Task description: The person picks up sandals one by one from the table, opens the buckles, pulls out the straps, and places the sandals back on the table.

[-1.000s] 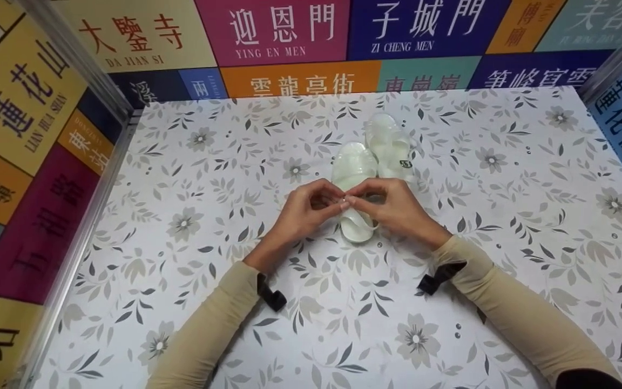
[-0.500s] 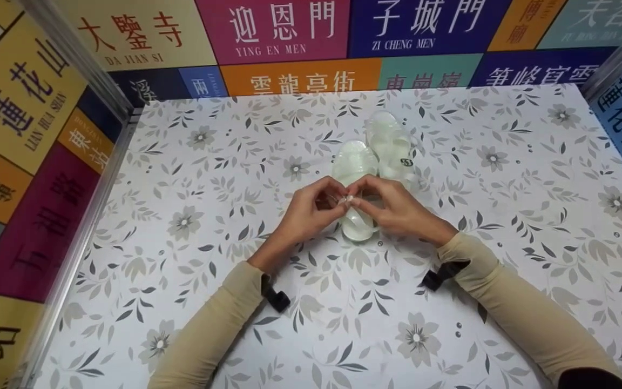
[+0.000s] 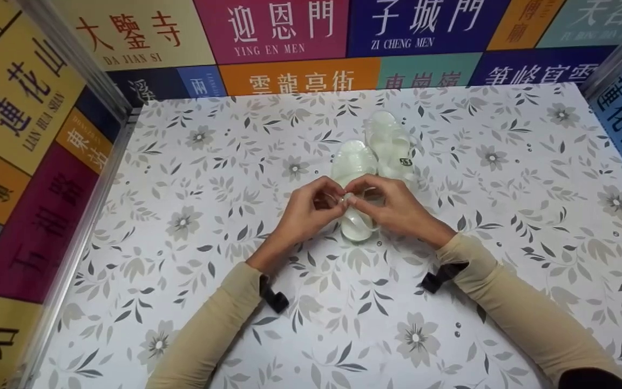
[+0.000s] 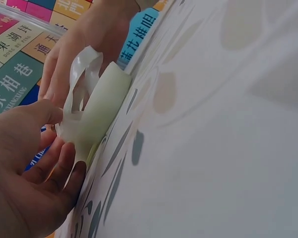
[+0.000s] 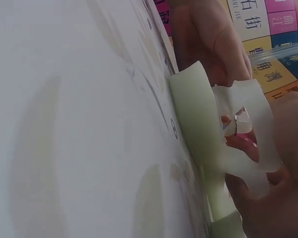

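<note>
A pair of pale, translucent sandals stands on the table. Both hands meet over the nearer sandal (image 3: 354,155), toe away from me. My left hand (image 3: 305,213) pinches its ankle strap from the left, thumb and forefinger together. From the other side my right hand (image 3: 397,208) pinches the same strap, fingertips right against the left ones. In the right wrist view the strap (image 5: 264,124) arches up beside the sandal's heel, with a small shiny metal piece (image 5: 236,123) seen through it. The fingers hide most of the fastening. The left wrist view shows the thick heel (image 4: 108,101) close against the table.
The second sandal (image 3: 386,135), with a small dark label (image 3: 406,161), lies just beyond and to the right, beside the first. A white floral cloth (image 3: 235,335) covers the table. Panels with coloured lettering (image 3: 284,32) stand along the back and both sides.
Both hands have moved only slightly, and their fingertips still work at the strap. The sandals stay in place.
</note>
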Motion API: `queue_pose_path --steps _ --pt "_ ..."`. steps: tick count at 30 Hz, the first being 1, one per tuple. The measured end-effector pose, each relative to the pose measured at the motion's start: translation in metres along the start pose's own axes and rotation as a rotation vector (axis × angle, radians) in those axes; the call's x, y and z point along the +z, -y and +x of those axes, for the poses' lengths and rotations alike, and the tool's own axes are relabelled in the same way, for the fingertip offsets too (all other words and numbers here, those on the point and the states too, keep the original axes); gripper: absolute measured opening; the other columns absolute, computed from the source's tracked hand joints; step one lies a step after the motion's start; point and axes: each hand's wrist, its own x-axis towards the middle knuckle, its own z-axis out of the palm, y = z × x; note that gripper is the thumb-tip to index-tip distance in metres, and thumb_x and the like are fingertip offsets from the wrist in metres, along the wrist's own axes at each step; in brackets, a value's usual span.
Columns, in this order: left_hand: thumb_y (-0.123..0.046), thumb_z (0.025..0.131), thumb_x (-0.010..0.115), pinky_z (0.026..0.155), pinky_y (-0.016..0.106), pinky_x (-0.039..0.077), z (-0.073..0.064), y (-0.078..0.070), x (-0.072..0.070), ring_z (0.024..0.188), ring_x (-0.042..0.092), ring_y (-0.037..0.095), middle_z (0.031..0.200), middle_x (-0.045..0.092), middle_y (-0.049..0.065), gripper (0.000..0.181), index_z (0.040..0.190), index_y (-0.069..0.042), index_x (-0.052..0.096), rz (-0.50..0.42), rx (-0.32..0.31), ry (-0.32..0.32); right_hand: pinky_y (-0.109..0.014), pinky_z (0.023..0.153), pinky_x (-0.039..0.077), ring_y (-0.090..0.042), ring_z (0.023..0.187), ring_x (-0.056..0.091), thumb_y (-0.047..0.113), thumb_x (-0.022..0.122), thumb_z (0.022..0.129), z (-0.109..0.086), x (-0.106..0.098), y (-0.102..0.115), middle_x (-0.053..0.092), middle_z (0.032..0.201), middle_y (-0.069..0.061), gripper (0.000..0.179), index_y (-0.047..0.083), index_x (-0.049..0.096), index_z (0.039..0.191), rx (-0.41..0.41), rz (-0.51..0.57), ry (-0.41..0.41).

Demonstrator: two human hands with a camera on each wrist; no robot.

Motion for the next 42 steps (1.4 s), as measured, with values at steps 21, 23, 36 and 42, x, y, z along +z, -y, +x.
queue_pose_path --steps 21,23,36,42 --pt "-0.006 0.095 0.077 0.078 0.027 0.063 0.0009 0.0002 0.0001 0.087 0.073 0.014 0.102 0.075 0.007 0.015 0.110 -0.008 0.071 -0.018 -0.007 0.020 -0.030 0.100 0.059 -0.018 0.110 0.076 0.021 0.073 0.105 -0.0023 -0.0033 0.0004 0.077 0.113 0.000 0.013 0.015 0.070 0.117 0.048 0.028 0.020" --pt "-0.006 0.095 0.077 0.078 0.027 0.063 0.0008 0.0005 -0.0001 0.087 0.073 0.014 0.101 0.075 0.007 0.015 0.109 -0.008 0.071 -0.018 -0.005 0.019 -0.029 0.100 0.058 -0.019 0.111 0.076 0.020 0.072 0.106 -0.0021 -0.0033 0.0006 0.077 0.113 0.000 0.013 0.015 0.069 0.117 0.046 0.030 0.020" --pt "-0.008 0.098 0.077 0.081 0.029 0.064 0.0015 0.0010 -0.0045 0.091 0.074 0.015 0.106 0.076 0.008 0.017 0.114 -0.006 0.070 -0.034 -0.034 0.056 -0.028 0.100 0.060 -0.016 0.112 0.075 0.022 0.072 0.106 0.0003 -0.0020 0.0025 0.077 0.117 0.000 0.019 0.011 0.068 0.122 0.030 0.016 -0.005" --pt "-0.011 0.099 0.079 0.081 0.029 0.062 0.0015 0.0030 -0.0065 0.092 0.075 0.019 0.105 0.076 0.010 0.020 0.116 -0.006 0.069 -0.069 -0.053 0.075 -0.028 0.098 0.061 -0.018 0.114 0.075 0.023 0.070 0.108 0.0005 -0.0014 0.0033 0.078 0.126 -0.002 0.031 0.007 0.070 0.135 0.012 -0.051 -0.011"
